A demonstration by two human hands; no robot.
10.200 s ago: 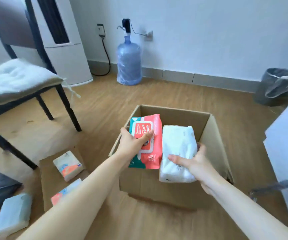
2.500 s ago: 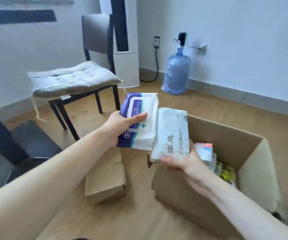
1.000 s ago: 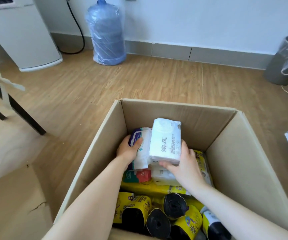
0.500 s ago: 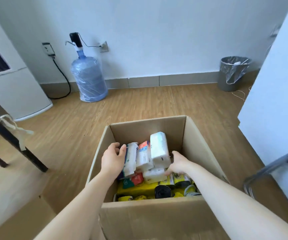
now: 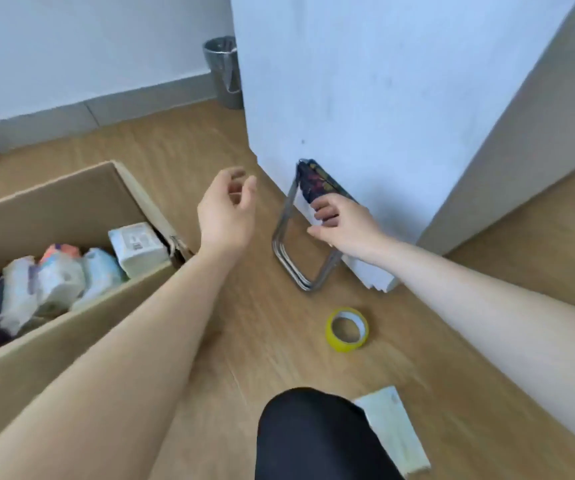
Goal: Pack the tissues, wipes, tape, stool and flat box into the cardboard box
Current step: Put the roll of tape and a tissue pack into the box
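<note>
The open cardboard box [image 5: 81, 317] stands on the floor at the left, with several tissue and wipe packs [image 5: 61, 275] upright inside. A folded stool [image 5: 291, 237] with metal legs and a dark patterned seat leans against a white cabinet. My right hand [image 5: 343, 225] has its fingers curled around the seat's edge. My left hand [image 5: 227, 209] hovers open between the box and the stool, holding nothing. A yellow tape roll [image 5: 347, 329] lies on the floor below the stool. A white flat box [image 5: 376, 278] leans behind the stool. A pale green tissue pack [image 5: 395, 431] lies by my knee.
The white cabinet [image 5: 365, 81] fills the upper right and blocks the way behind the stool. A metal trash bin [image 5: 223, 71] stands by the far wall. My black-clad knee [image 5: 313, 438] is at the bottom edge. Wooden floor [image 5: 261, 341] lies between box and tape.
Both hands have left the box, with the packs staying inside. My view has swung right to the cabinet, and my right hand has taken hold of the folded stool.
</note>
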